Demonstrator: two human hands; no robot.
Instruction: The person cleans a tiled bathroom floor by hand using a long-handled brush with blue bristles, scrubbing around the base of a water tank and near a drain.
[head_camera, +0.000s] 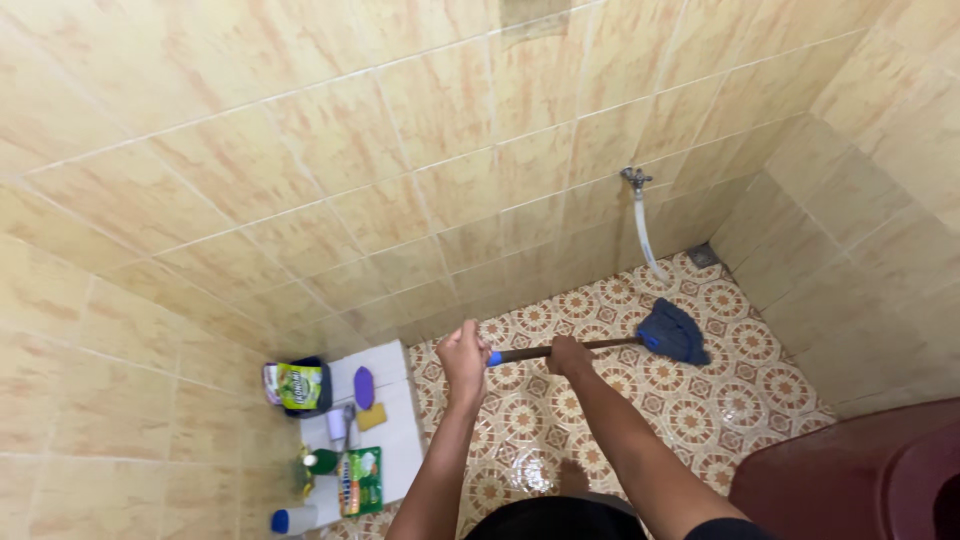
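Both hands grip one mop (640, 340). The left hand (464, 356) is clenched round the blue end of the handle; the right hand (570, 355) grasps the dark shaft just beyond it. The blue mop head rests on the patterned floor (740, 400), well ahead of both hands, near the white hose (645, 235). Bottles and packets stand on a white ledge (400, 440) to the left.
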